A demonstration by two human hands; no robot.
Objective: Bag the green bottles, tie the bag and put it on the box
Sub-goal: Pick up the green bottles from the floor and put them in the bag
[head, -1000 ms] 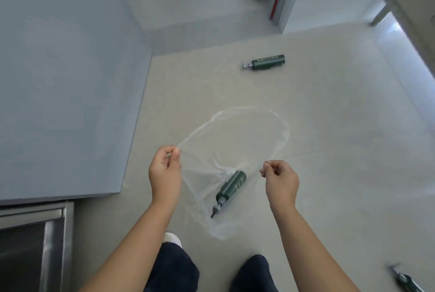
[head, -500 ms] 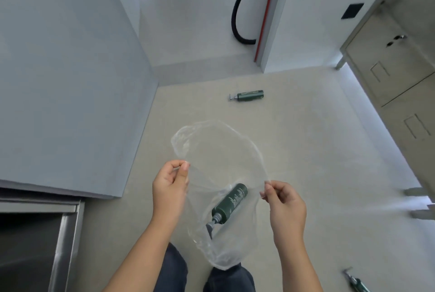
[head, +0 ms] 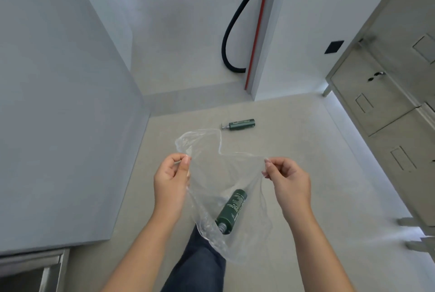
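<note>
Above the floor [head: 306, 138], near centre, the left hand [head: 170, 178] and right hand [head: 289, 181] each pinch the rim of the bag [head: 207, 148], fingers [head: 186, 162] closed on the film. One bottle [head: 231, 211] lies inside, its axis near-left to far-right, neck pointing near-left. A second bottle [head: 240, 124] lies farther off on the floor, pump pointing left.

Pale floor [head: 294, 141], 1 green bottle [head: 240, 124] lying flat
</note>
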